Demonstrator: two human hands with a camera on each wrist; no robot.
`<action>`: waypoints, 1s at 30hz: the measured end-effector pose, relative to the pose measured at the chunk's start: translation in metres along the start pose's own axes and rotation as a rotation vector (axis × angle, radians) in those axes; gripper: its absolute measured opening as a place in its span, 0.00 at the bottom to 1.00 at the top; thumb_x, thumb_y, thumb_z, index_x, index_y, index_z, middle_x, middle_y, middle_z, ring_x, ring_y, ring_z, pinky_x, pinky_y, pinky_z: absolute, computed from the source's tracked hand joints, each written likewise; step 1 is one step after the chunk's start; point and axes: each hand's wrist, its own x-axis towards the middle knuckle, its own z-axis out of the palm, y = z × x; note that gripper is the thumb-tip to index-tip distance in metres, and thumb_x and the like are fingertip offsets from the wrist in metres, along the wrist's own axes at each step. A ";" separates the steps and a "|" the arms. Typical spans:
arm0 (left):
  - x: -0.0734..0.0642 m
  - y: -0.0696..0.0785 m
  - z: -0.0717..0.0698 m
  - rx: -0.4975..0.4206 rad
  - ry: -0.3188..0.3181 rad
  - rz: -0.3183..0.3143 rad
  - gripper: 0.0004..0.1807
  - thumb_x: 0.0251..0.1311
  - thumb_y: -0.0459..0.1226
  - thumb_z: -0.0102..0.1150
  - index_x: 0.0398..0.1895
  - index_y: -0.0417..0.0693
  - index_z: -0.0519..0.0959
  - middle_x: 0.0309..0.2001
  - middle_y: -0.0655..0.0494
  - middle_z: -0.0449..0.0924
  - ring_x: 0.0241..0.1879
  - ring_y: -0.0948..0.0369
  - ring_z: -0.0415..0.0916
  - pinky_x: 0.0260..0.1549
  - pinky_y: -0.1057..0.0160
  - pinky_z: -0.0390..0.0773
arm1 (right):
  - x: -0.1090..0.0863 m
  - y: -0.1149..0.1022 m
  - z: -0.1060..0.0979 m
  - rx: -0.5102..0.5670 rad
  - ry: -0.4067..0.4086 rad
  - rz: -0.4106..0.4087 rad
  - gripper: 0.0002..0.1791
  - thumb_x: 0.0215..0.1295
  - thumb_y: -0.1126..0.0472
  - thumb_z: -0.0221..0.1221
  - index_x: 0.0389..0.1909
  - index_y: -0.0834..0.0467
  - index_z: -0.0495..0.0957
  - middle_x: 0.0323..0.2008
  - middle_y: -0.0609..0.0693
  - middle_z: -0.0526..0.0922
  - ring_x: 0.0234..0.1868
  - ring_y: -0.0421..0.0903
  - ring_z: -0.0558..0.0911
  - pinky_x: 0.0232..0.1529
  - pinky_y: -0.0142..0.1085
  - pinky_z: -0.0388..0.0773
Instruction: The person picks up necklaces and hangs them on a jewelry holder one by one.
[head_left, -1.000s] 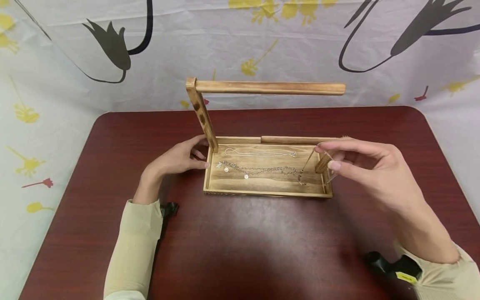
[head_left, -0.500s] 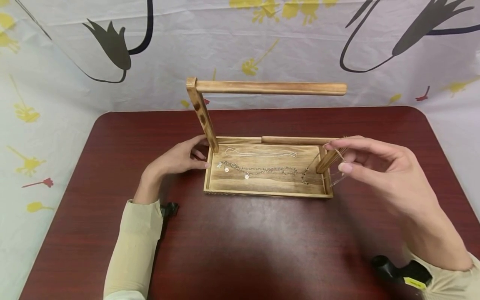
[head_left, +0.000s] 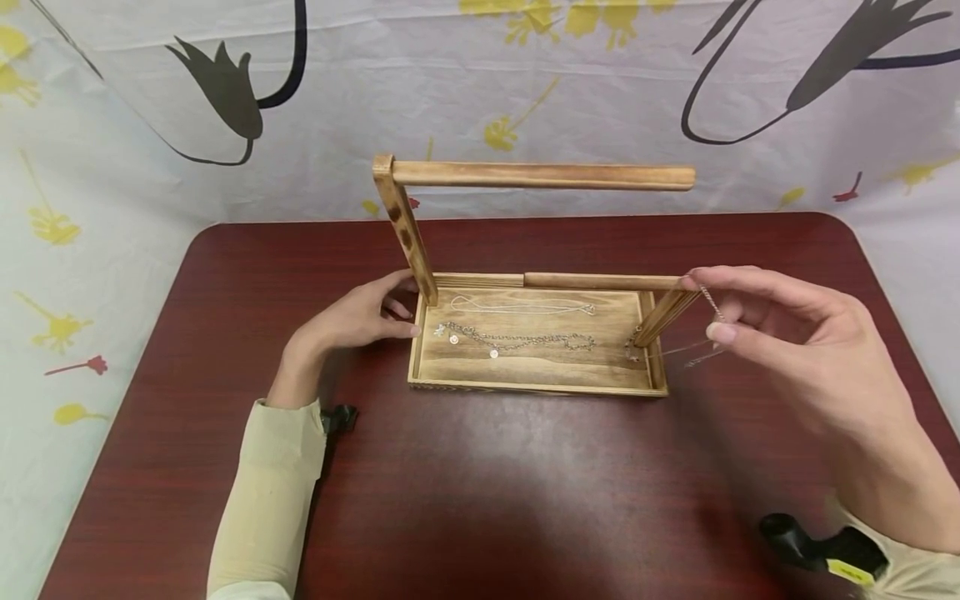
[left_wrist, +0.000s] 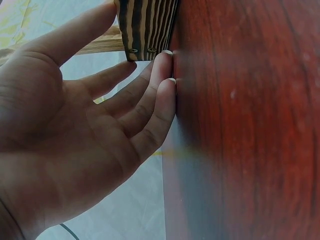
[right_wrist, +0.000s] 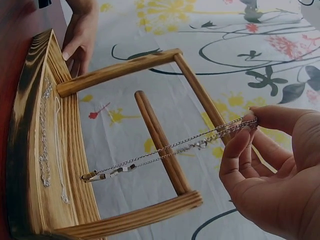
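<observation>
My right hand point(head_left: 817, 333) pinches a thin metal-chain necklace point(right_wrist: 200, 132) between thumb and index finger, beside the right post of a wooden jewelry stand point(head_left: 532, 388). Its chain runs down toward the stand's tray, where dark and gold-toned beads or bars point(right_wrist: 102, 176) hang at the low end. My left hand point(head_left: 356, 317) touches the tray's left end with the thumb and fingers mostly straight. In the left wrist view, its lower fingertips point(left_wrist: 167, 85) rest near the tabletop. Inside the tray lie a plain thin silver chain point(head_left: 517, 307) and a thicker chain with small charms point(head_left: 517, 340).
The stand's high bar point(head_left: 540, 175) reaches right from a tall left post point(head_left: 405, 233). A lower bar point(head_left: 592, 281) extends left from the shorter right post point(head_left: 658, 321). Everything stands on a reddish-brown table point(head_left: 517, 483), with a printed cloth point(head_left: 360, 100) behind.
My right hand has moved right, carrying the necklace. The beaded end has slid across to the right post. My left hand, the stand and the other chains stay put.
</observation>
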 end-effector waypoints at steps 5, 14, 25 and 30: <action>0.000 0.000 0.000 -0.004 -0.003 0.004 0.45 0.60 0.35 0.69 0.77 0.44 0.55 0.68 0.45 0.67 0.53 0.50 0.77 0.50 0.55 0.76 | -0.001 -0.004 -0.002 -0.014 0.020 0.008 0.26 0.57 0.86 0.56 0.60 0.77 0.72 0.55 0.59 0.81 0.34 0.45 0.80 0.35 0.29 0.78; 0.000 0.001 0.000 -0.011 -0.002 0.004 0.46 0.60 0.35 0.69 0.77 0.43 0.55 0.68 0.45 0.67 0.53 0.50 0.77 0.50 0.55 0.76 | -0.002 -0.002 -0.010 0.039 0.031 -0.001 0.28 0.56 0.88 0.55 0.61 0.77 0.70 0.55 0.59 0.82 0.36 0.44 0.80 0.37 0.28 0.77; 0.000 0.000 -0.001 -0.018 -0.016 -0.013 0.46 0.60 0.34 0.69 0.78 0.42 0.54 0.69 0.45 0.65 0.55 0.50 0.76 0.52 0.53 0.75 | -0.003 -0.002 -0.016 0.145 0.007 -0.034 0.28 0.60 0.89 0.47 0.64 0.80 0.65 0.59 0.65 0.78 0.48 0.48 0.82 0.49 0.30 0.77; -0.001 0.000 0.000 -0.014 -0.014 -0.017 0.46 0.60 0.35 0.69 0.78 0.43 0.53 0.69 0.45 0.66 0.55 0.50 0.76 0.52 0.53 0.75 | -0.001 0.002 -0.020 0.283 -0.009 -0.098 0.25 0.63 0.90 0.40 0.62 0.83 0.63 0.59 0.69 0.76 0.61 0.55 0.75 0.50 0.32 0.77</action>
